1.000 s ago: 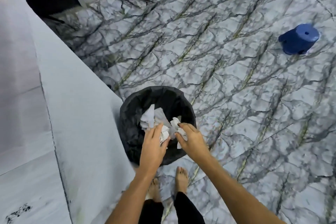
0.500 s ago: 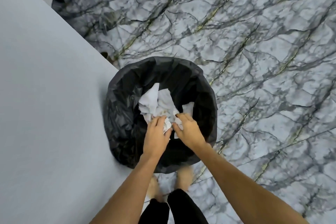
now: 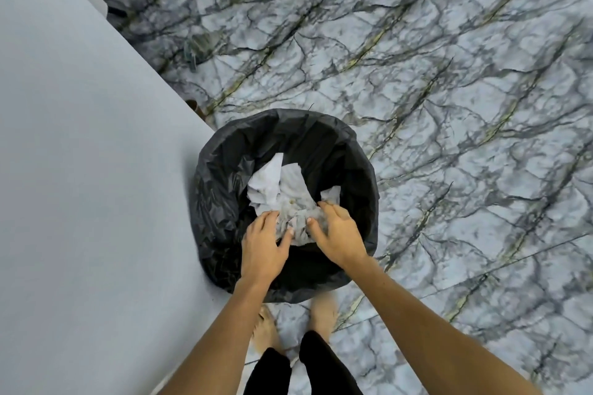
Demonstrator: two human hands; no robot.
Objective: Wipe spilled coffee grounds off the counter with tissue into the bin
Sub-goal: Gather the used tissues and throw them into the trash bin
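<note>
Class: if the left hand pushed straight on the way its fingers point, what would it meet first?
The left hand already grips the tissue; beyond that, probably the bin liner, though depth is unclear.

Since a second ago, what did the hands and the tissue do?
The camera leaned in closer over the bin, and the blue stool left the view. The left hand and right hand moved slightly apart, stretching the tissue between them above the black liner. Both hands still pinch the tissue; nothing was let go. The bin stays beside the counter.

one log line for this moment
step: binning | left hand and right hand: gripping crumpled tissue | where: over black-lined bin
</note>
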